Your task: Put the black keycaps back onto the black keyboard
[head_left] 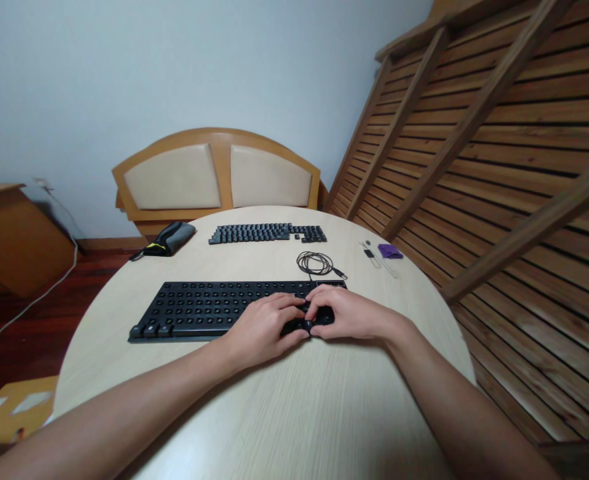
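Observation:
A black keyboard (194, 310) lies on the round table, most of its switches bare of caps. Three keycaps (150, 329) sit at its front left corner. My left hand (267, 327) rests over the keyboard's right part, fingers stretched out and apart, thumb near the front edge. Close beside it, my right hand (347, 312) is curled, thumb and index finger closed around a small black keycap (308, 325) at the front right. The two hands hide many of the keys there. Behind the keyboard lies its coiled cable (317, 263) with a USB plug.
Loose keycaps (254, 233) are laid out in keyboard order at the table's (274, 413) far side. A grey and black pouch (171, 240) lies at the back left. Wire pullers (374, 257) and a folded purple cloth (390, 251) lie at the right. A slatted wooden frame (499, 167) leans alongside.

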A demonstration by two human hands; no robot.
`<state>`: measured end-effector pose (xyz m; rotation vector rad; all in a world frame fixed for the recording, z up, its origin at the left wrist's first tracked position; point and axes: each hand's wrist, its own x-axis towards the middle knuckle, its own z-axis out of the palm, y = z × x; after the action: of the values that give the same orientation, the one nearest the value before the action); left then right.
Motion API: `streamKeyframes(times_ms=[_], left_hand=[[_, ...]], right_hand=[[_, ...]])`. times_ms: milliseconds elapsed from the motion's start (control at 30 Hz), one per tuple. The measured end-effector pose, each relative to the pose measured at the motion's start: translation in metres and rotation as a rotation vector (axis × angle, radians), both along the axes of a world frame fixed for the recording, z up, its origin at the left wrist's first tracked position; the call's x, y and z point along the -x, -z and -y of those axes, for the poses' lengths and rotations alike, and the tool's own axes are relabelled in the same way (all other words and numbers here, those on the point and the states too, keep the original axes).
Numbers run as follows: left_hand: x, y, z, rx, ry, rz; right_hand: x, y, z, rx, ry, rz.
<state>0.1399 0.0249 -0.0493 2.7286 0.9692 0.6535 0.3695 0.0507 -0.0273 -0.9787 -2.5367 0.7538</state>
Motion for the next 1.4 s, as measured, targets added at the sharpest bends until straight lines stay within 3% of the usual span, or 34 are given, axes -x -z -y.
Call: streamKeyframes(times_ms=[467, 867, 1400], left_hand=[[-0.007, 0.008, 0.002, 0.042, -0.040, 0.075], [-0.005, 0.012, -0.001, 0.099, -0.074, -0.003], [-0.005, 0.008, 0.000, 0.137, -0.088, 0.028]], right_hand=[[0.002, 0.004, -0.001, -0.011, 0.014, -0.015], [0.002, 0.004, -0.001, 0.066, 0.056, 0.006], [0.009, -0.005, 0.008, -0.065, 0.044, 0.104]])
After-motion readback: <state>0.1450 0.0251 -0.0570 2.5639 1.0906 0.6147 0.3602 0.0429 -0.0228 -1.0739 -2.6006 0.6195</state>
